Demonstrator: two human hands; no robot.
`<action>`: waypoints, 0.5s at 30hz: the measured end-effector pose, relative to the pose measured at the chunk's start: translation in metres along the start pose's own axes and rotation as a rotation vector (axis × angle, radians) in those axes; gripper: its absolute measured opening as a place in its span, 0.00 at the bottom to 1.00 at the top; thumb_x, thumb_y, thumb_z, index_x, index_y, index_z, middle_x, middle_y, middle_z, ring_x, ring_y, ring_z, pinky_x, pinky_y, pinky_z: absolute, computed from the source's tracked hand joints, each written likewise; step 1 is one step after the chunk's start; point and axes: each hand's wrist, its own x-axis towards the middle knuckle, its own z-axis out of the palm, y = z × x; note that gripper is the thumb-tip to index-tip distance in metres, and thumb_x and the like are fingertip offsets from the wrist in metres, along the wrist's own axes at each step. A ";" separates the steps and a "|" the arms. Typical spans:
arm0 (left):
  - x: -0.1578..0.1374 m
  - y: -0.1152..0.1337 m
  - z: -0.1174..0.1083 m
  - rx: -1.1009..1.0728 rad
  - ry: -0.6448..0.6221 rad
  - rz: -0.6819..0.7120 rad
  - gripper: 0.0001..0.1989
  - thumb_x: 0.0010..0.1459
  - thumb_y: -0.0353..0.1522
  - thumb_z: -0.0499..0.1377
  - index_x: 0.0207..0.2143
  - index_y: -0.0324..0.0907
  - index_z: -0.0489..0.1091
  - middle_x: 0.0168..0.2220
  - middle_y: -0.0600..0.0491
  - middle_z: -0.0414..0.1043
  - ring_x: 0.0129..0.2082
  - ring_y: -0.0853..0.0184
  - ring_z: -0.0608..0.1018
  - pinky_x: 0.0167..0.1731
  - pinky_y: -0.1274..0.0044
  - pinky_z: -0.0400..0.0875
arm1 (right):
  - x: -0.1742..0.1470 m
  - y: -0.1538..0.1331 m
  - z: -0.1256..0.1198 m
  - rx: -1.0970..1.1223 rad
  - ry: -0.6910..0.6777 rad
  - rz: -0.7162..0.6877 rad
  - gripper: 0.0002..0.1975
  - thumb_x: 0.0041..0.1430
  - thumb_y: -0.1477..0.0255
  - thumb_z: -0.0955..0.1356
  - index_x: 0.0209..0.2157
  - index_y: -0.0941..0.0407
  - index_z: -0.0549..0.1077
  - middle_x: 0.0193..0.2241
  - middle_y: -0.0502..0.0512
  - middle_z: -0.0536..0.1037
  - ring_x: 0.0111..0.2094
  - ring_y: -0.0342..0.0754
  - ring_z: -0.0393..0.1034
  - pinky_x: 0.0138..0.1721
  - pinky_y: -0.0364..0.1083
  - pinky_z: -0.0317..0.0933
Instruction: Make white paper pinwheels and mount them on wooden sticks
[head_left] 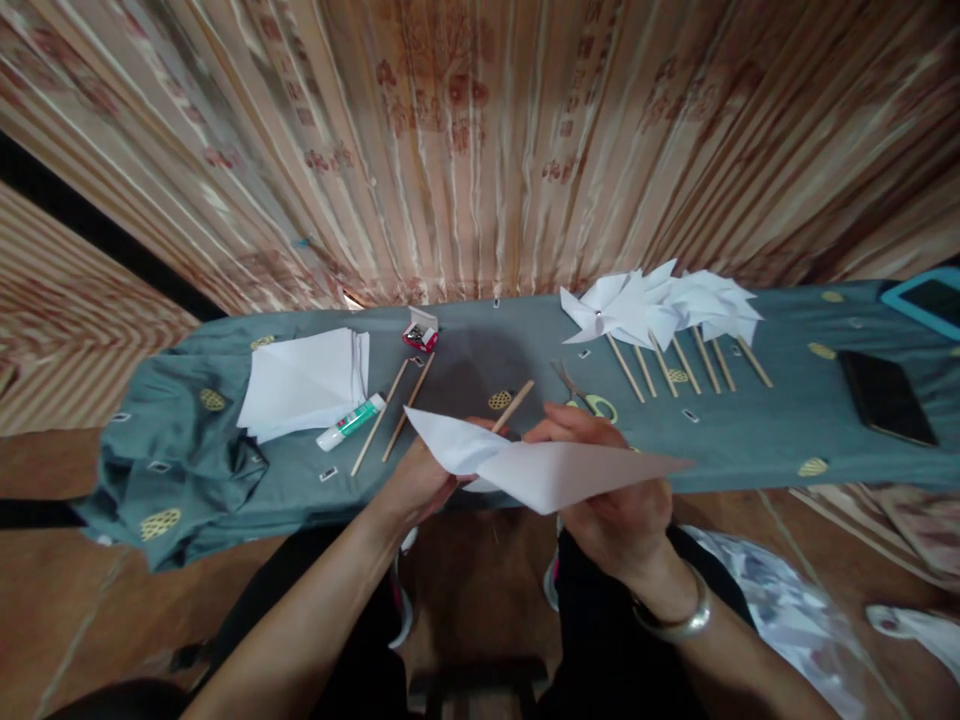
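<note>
Between my hands, over the table's front edge, is a white paper pinwheel [555, 472]. A thin wooden stick [514, 404] sticks out behind its paper, pointing away from me. My left hand [424, 475] is closed at the pinwheel's left side, fingertips partly hidden by the paper. On the right, my right hand [626, 515] curls behind the folded blade and grips the pinwheel; most of its fingers are covered. Just beyond it lie scissors [600, 405] with light green handles.
At left are stacked white paper sheets [300, 380], a glue stick [351, 422], two loose sticks [381, 415] and a small red box [421, 330] of metal pins. Several pinwheels [660, 305] lie at back right. A black phone [886, 396] and blue-framed tablet [930, 300] are farther right.
</note>
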 end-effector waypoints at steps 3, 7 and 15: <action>-0.002 0.001 0.004 0.026 -0.003 0.011 0.15 0.32 0.35 0.74 0.22 0.36 0.77 0.20 0.54 0.72 0.19 0.75 0.68 0.19 0.84 0.58 | -0.003 0.005 0.000 0.076 0.023 0.066 0.16 0.60 0.74 0.66 0.50 0.51 0.69 0.38 0.52 0.82 0.42 0.52 0.77 0.46 0.52 0.69; -0.001 -0.002 0.005 0.004 0.019 0.078 0.14 0.29 0.34 0.75 0.19 0.38 0.75 0.19 0.57 0.72 0.21 0.73 0.71 0.25 0.81 0.66 | -0.007 0.009 0.002 0.194 0.069 0.156 0.22 0.57 0.75 0.68 0.54 0.51 0.67 0.37 0.51 0.81 0.42 0.52 0.76 0.46 0.53 0.69; 0.001 -0.012 -0.003 0.044 -0.030 0.025 0.12 0.35 0.34 0.72 0.25 0.40 0.79 0.26 0.52 0.79 0.33 0.60 0.80 0.40 0.71 0.73 | -0.005 0.009 0.003 0.218 0.090 0.188 0.23 0.55 0.76 0.69 0.53 0.50 0.68 0.37 0.50 0.81 0.40 0.52 0.77 0.44 0.54 0.68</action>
